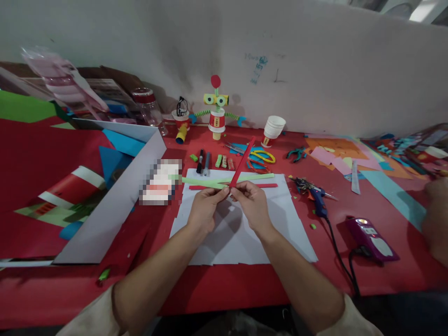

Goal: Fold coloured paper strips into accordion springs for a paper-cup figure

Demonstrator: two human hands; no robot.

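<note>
My left hand (205, 207) pinches the end of a light green paper strip (201, 182) that points off to the left. Between the thumb and fingers of my right hand (255, 205) is the end of a red paper strip (244, 158), slanting up and away. The two strip ends meet at my fingertips, which partly hide the join. Beneath both hands lie white paper sheets (206, 247). Another red strip (268, 185) and another green strip (262, 177) lie just beyond my fingers. Small folded paper springs (224, 161) and markers (206, 163) are behind them.
A glue gun (318, 203) and a purple power socket (373, 240) with cables lie right. Yellow-handled scissors (264, 156), paper cups (273, 128) and a paper-cup figure (217, 122) stand or lie behind. A white-walled box (115, 200) is left. Another person's arm (436, 219) shows at right.
</note>
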